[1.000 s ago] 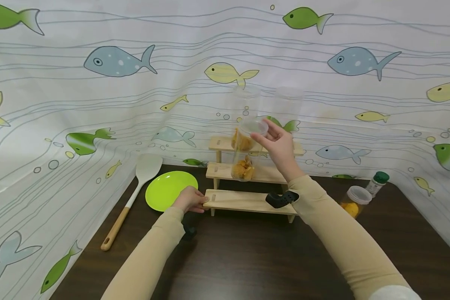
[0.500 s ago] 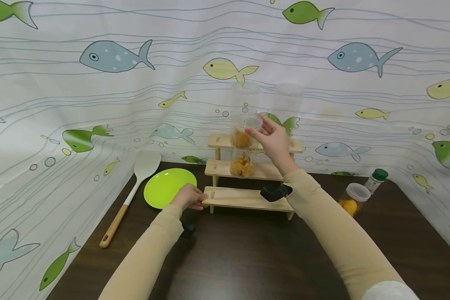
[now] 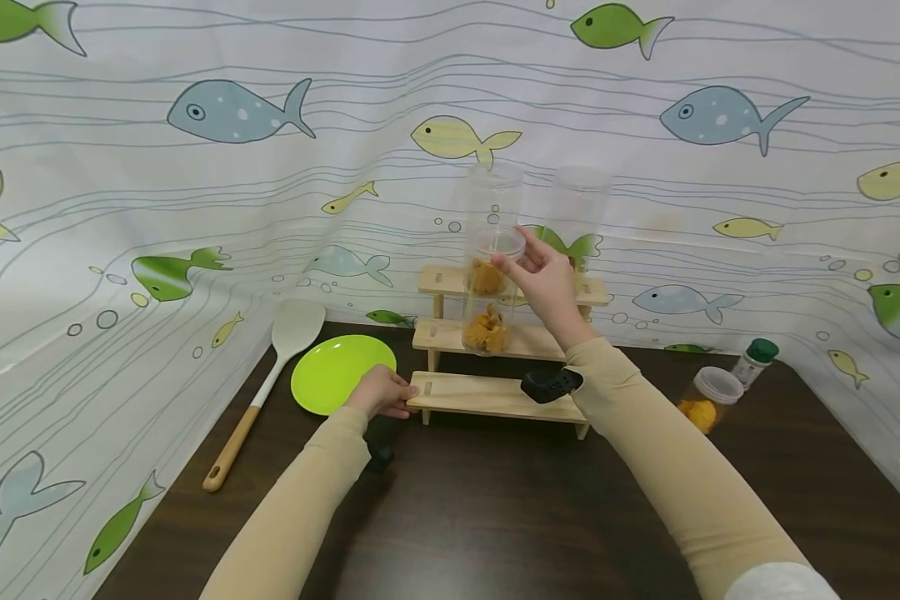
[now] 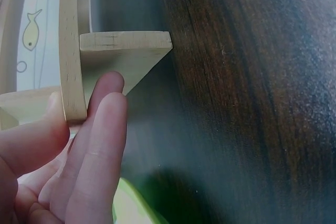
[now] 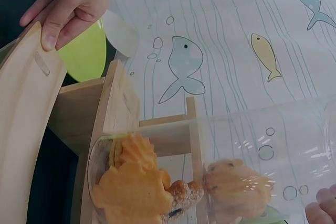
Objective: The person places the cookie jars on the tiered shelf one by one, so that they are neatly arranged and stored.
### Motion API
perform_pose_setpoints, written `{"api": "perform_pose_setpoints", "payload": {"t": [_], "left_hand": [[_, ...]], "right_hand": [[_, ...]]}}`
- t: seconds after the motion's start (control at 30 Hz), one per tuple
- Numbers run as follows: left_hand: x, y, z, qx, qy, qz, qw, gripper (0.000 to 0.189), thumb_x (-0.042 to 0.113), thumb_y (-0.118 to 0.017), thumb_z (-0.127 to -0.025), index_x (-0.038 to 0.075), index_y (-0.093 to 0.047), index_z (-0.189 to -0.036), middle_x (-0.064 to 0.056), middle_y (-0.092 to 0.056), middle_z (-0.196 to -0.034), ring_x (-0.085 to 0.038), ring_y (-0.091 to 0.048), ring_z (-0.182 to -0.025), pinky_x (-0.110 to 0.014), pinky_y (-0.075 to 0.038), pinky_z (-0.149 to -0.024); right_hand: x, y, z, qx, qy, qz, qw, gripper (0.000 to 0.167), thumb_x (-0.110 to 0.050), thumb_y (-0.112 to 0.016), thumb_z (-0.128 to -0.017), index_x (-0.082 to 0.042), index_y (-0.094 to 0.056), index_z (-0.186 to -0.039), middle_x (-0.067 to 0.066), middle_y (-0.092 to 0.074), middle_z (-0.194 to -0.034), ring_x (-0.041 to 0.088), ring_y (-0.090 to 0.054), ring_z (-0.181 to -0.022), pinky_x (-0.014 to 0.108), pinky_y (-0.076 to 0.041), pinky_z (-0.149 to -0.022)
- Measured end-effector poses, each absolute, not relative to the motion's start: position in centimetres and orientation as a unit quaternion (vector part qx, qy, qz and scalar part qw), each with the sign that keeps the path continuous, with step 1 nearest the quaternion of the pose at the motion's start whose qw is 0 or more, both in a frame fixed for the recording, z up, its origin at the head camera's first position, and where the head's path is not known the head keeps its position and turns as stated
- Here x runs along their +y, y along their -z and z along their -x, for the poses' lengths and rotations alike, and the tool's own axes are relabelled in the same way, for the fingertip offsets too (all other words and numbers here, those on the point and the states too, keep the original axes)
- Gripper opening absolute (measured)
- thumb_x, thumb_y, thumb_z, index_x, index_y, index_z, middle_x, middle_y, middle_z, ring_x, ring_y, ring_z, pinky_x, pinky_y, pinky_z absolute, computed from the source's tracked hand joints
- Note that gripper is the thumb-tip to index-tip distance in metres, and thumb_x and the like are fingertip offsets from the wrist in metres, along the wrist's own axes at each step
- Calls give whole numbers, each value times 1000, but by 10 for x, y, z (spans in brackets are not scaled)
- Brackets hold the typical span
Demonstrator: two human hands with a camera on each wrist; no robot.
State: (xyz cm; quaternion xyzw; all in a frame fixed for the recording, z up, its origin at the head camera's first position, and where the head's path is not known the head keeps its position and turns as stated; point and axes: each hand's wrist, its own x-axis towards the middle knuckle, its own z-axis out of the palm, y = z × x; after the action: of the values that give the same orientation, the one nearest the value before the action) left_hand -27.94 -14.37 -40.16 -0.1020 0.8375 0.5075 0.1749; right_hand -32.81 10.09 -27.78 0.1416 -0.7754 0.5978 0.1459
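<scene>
You held rack (image 3: 540, 340) and jar (image 3: 491, 293)
Left fingers (image 4: 105, 145) pinched the lowest shelf (image 3: 480, 396), likely bracing it; right fingers (image 3: 536, 242) curled round the jar's top, perhaps keeping it upright

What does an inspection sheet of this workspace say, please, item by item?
Surface: dark wood-grain table.
Job's things: three-step wooden rack; clear cookie jar, upright at the middle step; back left jar and back right jar at the top step.
Clutter: green plate and spatula left; orange-filled jar and green-capped bottle right.
Left hand: pinches the lowest step's left end.
Right hand: holds the cookie jar near its top.
Cables: nothing seen.
Surroundings: fish-print sheet behind and on both sides.
</scene>
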Motion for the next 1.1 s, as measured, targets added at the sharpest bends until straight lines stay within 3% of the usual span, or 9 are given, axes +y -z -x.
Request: {"api": "perform_pose_setpoints", "payload": {"t": [0.23,0.33,0.57,0.83,1.1], "left_hand": [[-143,402,280,833,-514,105,176,29,10,-64,-90,-12,-63,-110,-21,-66,-90,-31,-70,-84,-31,-60,-68],[-143,401,280,832,-515,106,176,29,10,-64,-90,-12,-63,-110,-21,-66,-89,-32,-70,-86,-33,-60,-70],[-142,400,279,831,-516,103,178,30,9,-64,-90,-13,-62,-110,-22,-65,-89,-34,-70,-87,-36,-59,-74],[-140,401,279,833,-513,102,181,30,9,-64,-90,-13,-62,-110,-21,-66,-88,-27,-71,-76,-36,-59,-74],[-143,401,279,832,-516,87,186,31,8,-62,-92,-15,-59,-113,-23,-66,-91,-31,-71,-82,-37,-59,-74]], "right_hand": [[109,278,324,-769,-598,-178,139,87,-42,-75,-76,-8,-35,-146,10,-37,-149,21,-43,-133,25,-41,-105],[116,278,322,-752,-613,-195,141,85,-37,-76,-77,-5,-36,-145,9,-39,-148,19,-42,-134,23,-40,-105],[135,281,309,-753,-609,-216,124,76,-22,-74,-83,-8,-35,-146,10,-41,-147,18,-41,-134,32,-37,-110],[169,292,288,-750,-606,-245,98,67,-6,-70,-86,-8,-38,-145,14,-42,-146,24,-41,-134,23,-42,-103],[204,300,272,-748,-601,-258,111,64,-5,-66,-88,-9,-37,-145,18,-42,-145,19,-43,-133,20,-42,-103]]}}
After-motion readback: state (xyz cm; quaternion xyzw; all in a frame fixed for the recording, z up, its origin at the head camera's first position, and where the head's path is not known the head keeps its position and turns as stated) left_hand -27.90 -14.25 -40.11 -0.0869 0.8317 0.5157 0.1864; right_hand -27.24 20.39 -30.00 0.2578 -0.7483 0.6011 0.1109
